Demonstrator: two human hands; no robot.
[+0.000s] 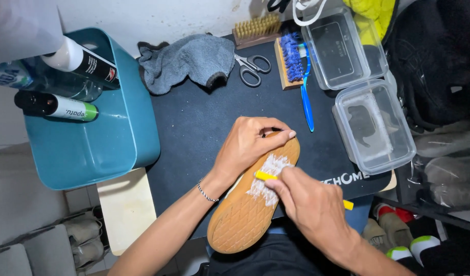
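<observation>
Our right hand [309,204] pinches a yellow brush [265,176] against the foamy tan shoe sole [253,199]; our left hand [250,143] grips the toe. Dark mat [194,122] lies open beyond.

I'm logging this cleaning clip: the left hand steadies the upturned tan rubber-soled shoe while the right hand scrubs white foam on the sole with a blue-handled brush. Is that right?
Not quite. The head view shows the right hand scrubbing with a yellow-handled brush; the blue-handled brush lies unused on the black mat. The rest holds: the left hand steadies the upturned tan rubber-soled shoe, foam on its sole.
</observation>
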